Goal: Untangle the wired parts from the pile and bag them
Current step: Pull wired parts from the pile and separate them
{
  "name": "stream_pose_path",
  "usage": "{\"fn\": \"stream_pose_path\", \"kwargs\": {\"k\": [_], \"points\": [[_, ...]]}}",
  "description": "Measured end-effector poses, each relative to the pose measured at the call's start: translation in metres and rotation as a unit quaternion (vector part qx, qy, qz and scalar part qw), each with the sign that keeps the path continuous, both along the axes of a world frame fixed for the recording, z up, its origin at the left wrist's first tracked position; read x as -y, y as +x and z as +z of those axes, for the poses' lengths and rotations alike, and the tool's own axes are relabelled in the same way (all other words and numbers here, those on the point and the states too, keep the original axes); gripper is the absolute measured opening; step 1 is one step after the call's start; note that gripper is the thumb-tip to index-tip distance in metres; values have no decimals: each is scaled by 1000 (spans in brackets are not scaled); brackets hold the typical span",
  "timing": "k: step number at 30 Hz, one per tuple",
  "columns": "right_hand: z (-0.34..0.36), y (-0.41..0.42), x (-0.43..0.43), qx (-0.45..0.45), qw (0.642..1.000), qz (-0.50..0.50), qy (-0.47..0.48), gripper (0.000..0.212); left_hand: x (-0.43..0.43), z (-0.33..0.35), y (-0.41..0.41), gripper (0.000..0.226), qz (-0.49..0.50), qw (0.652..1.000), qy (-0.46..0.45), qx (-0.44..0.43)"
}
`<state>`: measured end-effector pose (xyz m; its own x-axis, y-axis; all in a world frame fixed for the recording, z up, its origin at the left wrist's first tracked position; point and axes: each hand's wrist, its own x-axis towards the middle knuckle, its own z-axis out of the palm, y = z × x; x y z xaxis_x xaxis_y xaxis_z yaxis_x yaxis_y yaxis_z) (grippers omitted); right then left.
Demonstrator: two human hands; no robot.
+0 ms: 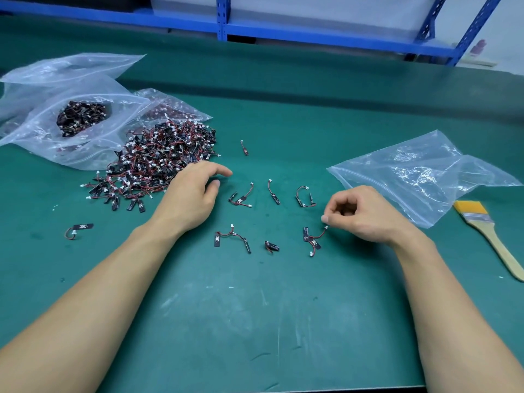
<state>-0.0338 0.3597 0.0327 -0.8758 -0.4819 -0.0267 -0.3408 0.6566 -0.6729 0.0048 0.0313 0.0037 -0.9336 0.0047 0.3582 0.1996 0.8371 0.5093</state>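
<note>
A big tangled pile of wired parts [158, 163], small black boards with red wires and white connectors, lies left of centre on the green mat [255, 307]. My left hand [192, 194] rests at the pile's right edge, fingers loose and holding nothing. Several separated wired parts [241, 198] lie spread between my hands. My right hand [360, 214] has curled fingers, and its thumb and forefinger pinch a small white connector [324, 219] just above a pair of parts [312, 240]. An empty clear zip bag [425, 177] lies to the right.
Clear bags [71, 89] at the far left hold more wired parts. A yellow-bristled brush [487, 234] lies at the right edge. One stray part [80, 227] sits to the left, another part [244, 148] beyond my hands. Blue shelving [222, 21] stands behind the table.
</note>
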Motion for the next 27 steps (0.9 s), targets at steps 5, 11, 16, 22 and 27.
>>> {"fn": "stream_pose_path", "kwargs": {"k": [5,11,16,22,27], "points": [[0,1,3,-19,1000,-12,-17,21,-2,1,1,29,-1,1000,20,4],[0,3,-1,13,999,22,-33,17,-2,2,1,30,-6,1000,28,9],[1,3,-1,37,998,39,-14,15,-2,1,1,28,-9,999,31,16],[1,2,-4,42,998,37,-6,21,-2,1,0,27,-11,999,31,16],[2,2,-2,38,998,35,24,20,-1,0,0,26,-12,999,29,15]]}}
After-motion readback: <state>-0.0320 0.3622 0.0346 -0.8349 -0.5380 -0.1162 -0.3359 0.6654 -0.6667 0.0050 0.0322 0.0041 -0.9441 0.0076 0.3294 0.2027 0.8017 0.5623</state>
